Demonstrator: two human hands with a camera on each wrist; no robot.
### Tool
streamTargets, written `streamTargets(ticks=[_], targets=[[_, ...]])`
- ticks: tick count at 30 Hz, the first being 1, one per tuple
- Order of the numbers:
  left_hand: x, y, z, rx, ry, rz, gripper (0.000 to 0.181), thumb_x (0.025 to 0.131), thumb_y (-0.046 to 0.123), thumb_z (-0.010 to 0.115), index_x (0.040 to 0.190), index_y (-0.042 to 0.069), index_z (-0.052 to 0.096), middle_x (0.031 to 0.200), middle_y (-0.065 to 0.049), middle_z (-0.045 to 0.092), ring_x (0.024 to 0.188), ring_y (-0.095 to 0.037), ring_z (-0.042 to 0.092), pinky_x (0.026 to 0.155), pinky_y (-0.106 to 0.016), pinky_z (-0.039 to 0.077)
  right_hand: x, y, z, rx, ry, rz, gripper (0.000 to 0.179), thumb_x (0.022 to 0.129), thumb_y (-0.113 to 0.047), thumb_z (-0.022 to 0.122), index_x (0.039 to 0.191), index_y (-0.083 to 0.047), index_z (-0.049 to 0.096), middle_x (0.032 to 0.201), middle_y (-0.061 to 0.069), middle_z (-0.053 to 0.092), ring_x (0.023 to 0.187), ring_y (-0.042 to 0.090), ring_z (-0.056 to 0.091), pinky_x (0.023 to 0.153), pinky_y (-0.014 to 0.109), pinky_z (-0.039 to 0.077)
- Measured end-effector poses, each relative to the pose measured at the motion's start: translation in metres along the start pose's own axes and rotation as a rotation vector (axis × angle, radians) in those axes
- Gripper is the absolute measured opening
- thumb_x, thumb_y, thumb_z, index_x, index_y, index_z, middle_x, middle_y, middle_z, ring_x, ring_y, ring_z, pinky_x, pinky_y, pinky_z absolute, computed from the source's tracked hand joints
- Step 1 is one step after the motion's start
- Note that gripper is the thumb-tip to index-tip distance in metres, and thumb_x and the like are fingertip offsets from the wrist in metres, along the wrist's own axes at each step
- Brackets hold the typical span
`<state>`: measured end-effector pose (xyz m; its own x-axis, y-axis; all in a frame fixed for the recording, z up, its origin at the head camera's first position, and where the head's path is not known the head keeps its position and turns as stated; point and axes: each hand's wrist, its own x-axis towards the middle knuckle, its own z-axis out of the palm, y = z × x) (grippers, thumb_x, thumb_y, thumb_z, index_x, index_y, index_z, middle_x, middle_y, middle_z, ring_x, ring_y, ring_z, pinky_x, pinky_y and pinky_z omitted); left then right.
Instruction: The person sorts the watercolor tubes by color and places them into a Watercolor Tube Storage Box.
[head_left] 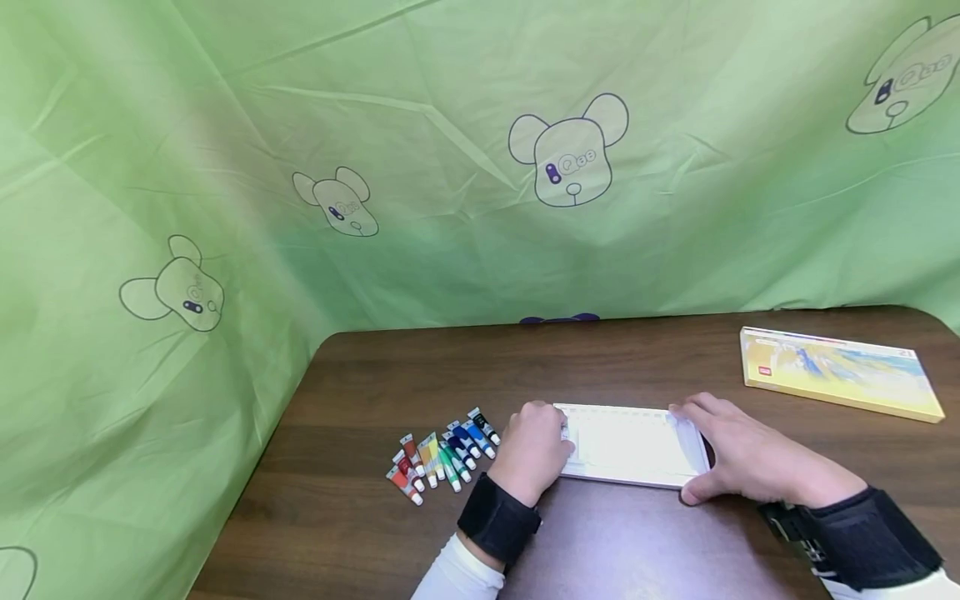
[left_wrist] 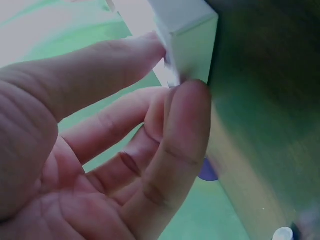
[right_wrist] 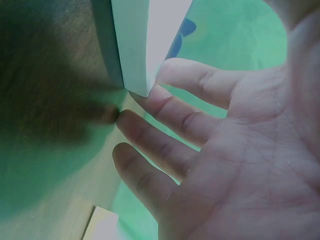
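Currently gripping a white tray (head_left: 626,442) by both ends, seemingly at the step of steadying or squaring it on the brown table (head_left: 622,533). Pinching its 9 o'clock end with the left hand (head_left: 528,447), bending thumb and fingers in at the edge. Spanning its 3 o'clock end with the right hand (head_left: 738,450), touching the near corner with the thumb and the far corner with the fingertips. Not showing plainly whether resting fully on the table or rising a little at one end. Probably calling next for a light, even hold and for moving both hands together, so as not to be tilting it. Facing the tightest room at 9 o'clock, with paint tubes (head_left: 431,457) lying in a loose cluster just beyond the left hand; risking a knock against the black tube (head_left: 483,426) by sliding that way. Meeting a yellow box (head_left: 840,375) towards 2 o'clock, well apart from the tray. Having only a strip of table at 12 o'clock before reaching the far edge and the green cloth (head_left: 450,283). Offering the widest bare room at 6 o'clock.
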<state>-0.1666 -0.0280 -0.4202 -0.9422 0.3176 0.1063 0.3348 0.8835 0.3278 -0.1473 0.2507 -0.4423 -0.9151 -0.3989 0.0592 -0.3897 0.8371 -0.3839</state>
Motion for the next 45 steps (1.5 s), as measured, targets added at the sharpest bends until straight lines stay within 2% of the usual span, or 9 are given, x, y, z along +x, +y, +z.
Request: streamTargets(ticks=[6, 9, 14, 19, 26, 31, 38, 42, 45], targets=[[-0.002, 0.003, 0.0, 0.059, 0.061, 0.022, 0.019, 0.082, 0.008, 0.083, 0.069, 0.009, 0.069, 0.074, -0.006, 0.068, 0.062, -0.022, 0.066, 0.053, -0.033, 0.048, 0.001, 0.0, 0.0, 0.006, 0.002, -0.004, 0.107, 0.054, -0.053, 0.097, 0.137, 0.004, 0.06, 0.131, 0.019, 0.061, 0.12, 0.041, 0.061, 0.097, 0.059, 0.052], [-0.003, 0.003, 0.0, 0.075, 0.07, 0.024, 0.019, 0.082, 0.007, 0.082, 0.069, 0.009, 0.069, 0.074, -0.006, 0.068, 0.062, -0.023, 0.067, 0.052, -0.034, 0.048, 0.001, 0.0, 0.0, 0.007, 0.004, -0.005, 0.108, 0.054, -0.053, 0.098, 0.137, 0.004, 0.06, 0.131, 0.019, 0.061, 0.12, 0.042, 0.06, 0.097, 0.06, 0.052], [-0.002, 0.004, -0.002, 0.112, 0.041, 0.026, 0.01, 0.086, 0.011, 0.082, 0.078, 0.009, 0.076, 0.079, -0.006, 0.069, 0.065, -0.022, 0.069, 0.054, -0.033, 0.051, 0.002, 0.0, -0.001, 0.007, 0.005, -0.008, 0.108, 0.054, -0.053, 0.098, 0.138, 0.005, 0.06, 0.131, 0.02, 0.061, 0.12, 0.042, 0.06, 0.098, 0.06, 0.052], [-0.002, 0.003, -0.002, 0.138, 0.001, 0.034, 0.009, 0.088, 0.016, 0.083, 0.085, 0.01, 0.079, 0.082, -0.005, 0.069, 0.069, -0.023, 0.069, 0.058, -0.033, 0.053, 0.001, 0.0, -0.002, 0.005, 0.002, -0.006, 0.108, 0.055, -0.053, 0.097, 0.138, 0.005, 0.059, 0.131, 0.02, 0.061, 0.12, 0.042, 0.06, 0.097, 0.06, 0.051], [-0.002, 0.004, -0.002, 0.09, 0.001, 0.022, 0.008, 0.087, 0.015, 0.084, 0.085, 0.008, 0.079, 0.082, -0.006, 0.069, 0.067, -0.021, 0.067, 0.058, -0.032, 0.052, -0.002, 0.001, -0.001, 0.001, 0.007, -0.005, 0.106, 0.056, -0.053, 0.097, 0.138, 0.003, 0.06, 0.13, 0.016, 0.061, 0.119, 0.038, 0.061, 0.095, 0.053, 0.052], [-0.002, 0.003, -0.001, 0.038, 0.007, 0.007, 0.012, 0.086, 0.014, 0.085, 0.093, 0.006, 0.08, 0.082, -0.006, 0.069, 0.068, -0.016, 0.064, 0.06, -0.029, 0.051, -0.003, 0.003, 0.001, 0.001, 0.009, -0.003, 0.105, 0.056, -0.053, 0.097, 0.137, 0.003, 0.06, 0.131, 0.017, 0.061, 0.119, 0.039, 0.061, 0.095, 0.055, 0.052], [-0.004, 0.003, -0.003, 0.039, 0.011, 0.014, 0.016, 0.086, 0.015, 0.086, 0.097, 0.005, 0.08, 0.082, -0.006, 0.07, 0.07, -0.016, 0.066, 0.062, -0.029, 0.052, -0.003, 0.003, 0.001, -0.004, 0.01, -0.007, 0.106, 0.055, -0.053, 0.097, 0.138, 0.003, 0.06, 0.13, 0.017, 0.061, 0.119, 0.039, 0.061, 0.094, 0.053, 0.053], [-0.003, -0.004, -0.008, 0.058, 0.022, 0.052, 0.011, 0.087, 0.017, 0.085, 0.092, 0.008, 0.08, 0.081, -0.004, 0.071, 0.069, -0.016, 0.066, 0.059, -0.029, 0.05, -0.003, 0.002, 0.001, -0.004, 0.013, -0.011, 0.105, 0.055, -0.053, 0.097, 0.137, 0.002, 0.06, 0.129, 0.015, 0.061, 0.118, 0.037, 0.061, 0.093, 0.05, 0.053], [0.0, -0.016, -0.016, 0.064, 0.02, 0.076, 0.003, 0.089, 0.014, 0.081, 0.089, 0.011, 0.08, 0.084, -0.003, 0.074, 0.07, -0.015, 0.067, 0.058, -0.029, 0.049, -0.003, 0.002, 0.001, -0.006, 0.018, -0.014, 0.105, 0.055, -0.053, 0.097, 0.137, 0.002, 0.06, 0.129, 0.014, 0.061, 0.117, 0.036, 0.062, 0.093, 0.05, 0.053]])
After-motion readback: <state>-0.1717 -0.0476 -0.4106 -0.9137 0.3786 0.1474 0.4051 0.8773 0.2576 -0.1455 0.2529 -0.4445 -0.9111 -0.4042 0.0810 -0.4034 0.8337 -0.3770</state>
